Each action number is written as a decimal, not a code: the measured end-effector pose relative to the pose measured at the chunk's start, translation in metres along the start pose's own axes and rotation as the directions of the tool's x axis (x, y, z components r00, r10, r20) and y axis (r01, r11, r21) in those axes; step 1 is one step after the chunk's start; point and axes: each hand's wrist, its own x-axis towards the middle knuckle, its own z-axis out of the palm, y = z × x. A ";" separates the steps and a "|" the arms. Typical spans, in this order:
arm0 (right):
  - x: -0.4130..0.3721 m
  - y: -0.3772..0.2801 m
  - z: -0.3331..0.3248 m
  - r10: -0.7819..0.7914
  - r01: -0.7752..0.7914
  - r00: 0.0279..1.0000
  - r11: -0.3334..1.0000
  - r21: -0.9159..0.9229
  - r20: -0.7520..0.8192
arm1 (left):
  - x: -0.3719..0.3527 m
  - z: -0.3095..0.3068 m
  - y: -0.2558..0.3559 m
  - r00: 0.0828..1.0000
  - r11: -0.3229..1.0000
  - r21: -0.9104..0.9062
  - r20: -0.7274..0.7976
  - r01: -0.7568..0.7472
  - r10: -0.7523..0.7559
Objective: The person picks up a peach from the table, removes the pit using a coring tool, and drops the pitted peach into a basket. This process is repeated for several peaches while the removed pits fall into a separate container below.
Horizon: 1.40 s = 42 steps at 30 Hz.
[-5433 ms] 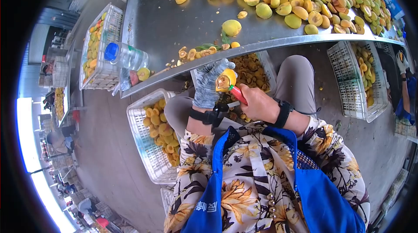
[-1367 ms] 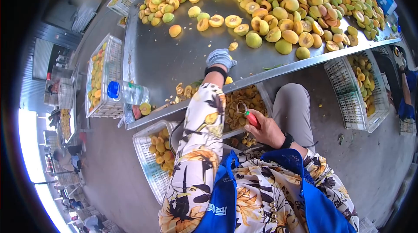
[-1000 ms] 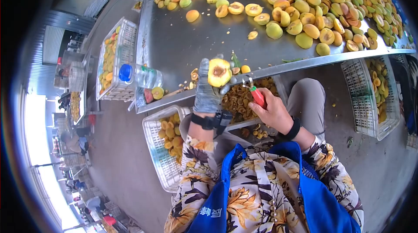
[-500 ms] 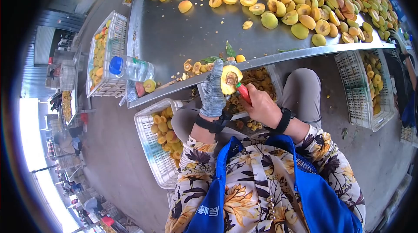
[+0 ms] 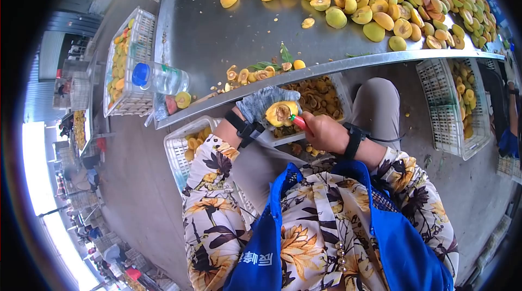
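Note:
My left hand (image 5: pixel 261 103), in a grey knitted glove, is closed around a halved yellow peach (image 5: pixel 276 117), its cut face and brown centre turned up. In my bare right hand (image 5: pixel 327 133) is a small pitting tool with a red handle (image 5: pixel 299 122) and a green collar. The tool's tip meets the right side of the peach's centre; its working end is hidden in the flesh. Both hands are in front of the metal table's edge, over a white crate (image 5: pixel 341 87) of peach pieces and scraps.
Halved peaches (image 5: pixel 380 11) are heaped on the metal table (image 5: pixel 239 32). Scraps and a leaf (image 5: pixel 285 54) lie along its edge, near a blue-capped bottle (image 5: pixel 168 80). Crates of peaches stand at left (image 5: pixel 142 35), by my left knee (image 5: pixel 179 147) and at right (image 5: pixel 435 95). Another person's arm (image 5: pixel 513 109) is at far right.
Both hands have come down and nearer my body, off the table edge. The left hand has turned, tilting the peach half flatter, and the tool stays at its centre.

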 end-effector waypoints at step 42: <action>-0.003 -0.005 0.010 0.189 -0.164 0.970 0.973 0.164 -0.153 | 0.003 0.078 -0.027 0.666 0.740 -0.153 -0.581 -0.655 0.469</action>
